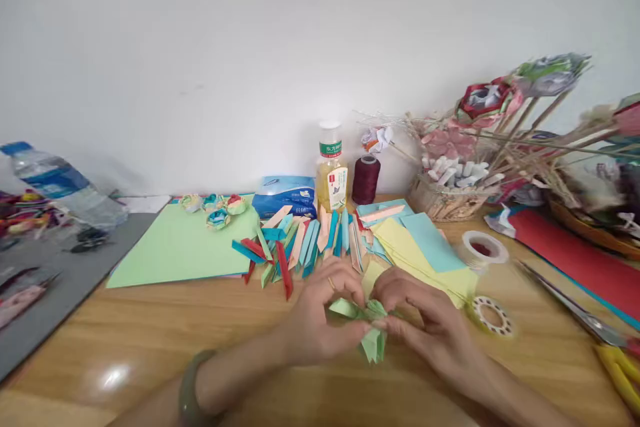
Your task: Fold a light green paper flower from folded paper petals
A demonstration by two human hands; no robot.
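Folded green paper (373, 345) was over the near part of the wooden table (200, 320). On a large pale-green sheet (175, 253), four small paper flowers (219, 217) looked complete; to their right lay a heap of folded strips (284, 270). The left hand (325, 310) and right hand (430, 320) were narrowed, fingertips pinching the paper. Its creases were made, but with points jutting unevenly, it seemed only partly shaped.

Blue tissue pack (284, 195); maroon thread spool (366, 180).
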